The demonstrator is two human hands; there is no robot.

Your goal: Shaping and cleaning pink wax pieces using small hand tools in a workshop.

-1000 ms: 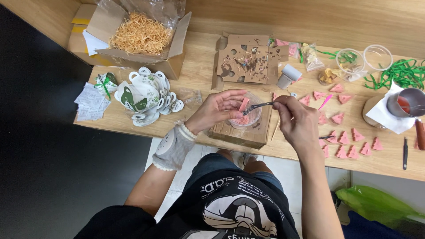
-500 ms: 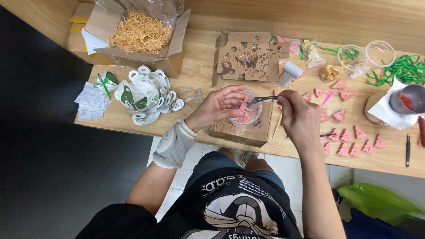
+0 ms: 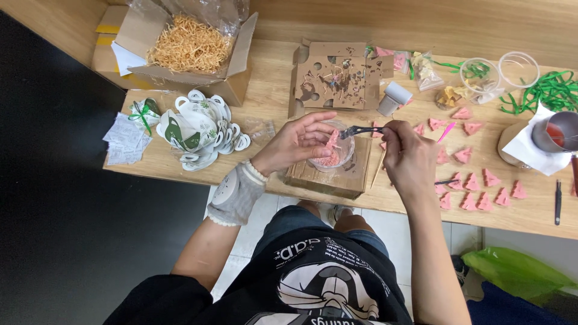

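My left hand (image 3: 296, 143) holds a small pink tree-shaped piece (image 3: 331, 140) over a clear plastic cup (image 3: 335, 157) with pink crumbs in it. That cup stands on a low cardboard box (image 3: 328, 176) at the table's front edge. A thin metal tool (image 3: 359, 129) is gripped in my right hand (image 3: 409, 157), its tip touching the pink piece. A grey-and-white wrist wrap (image 3: 236, 192) covers my left wrist.
Several pink tree-shaped pieces (image 3: 478, 186) lie on the wooden table (image 3: 271, 96) at right. A pile of white-and-green cups (image 3: 198, 129) sits at left, behind it an open box of straw filler (image 3: 189, 45). A metal pot (image 3: 557, 132), green ribbon (image 3: 545, 96) and clear cups (image 3: 478, 78) are far right.
My right hand has lifted the metal tool a little higher and further from me against the pink piece. My left hand has opened its fingers slightly.
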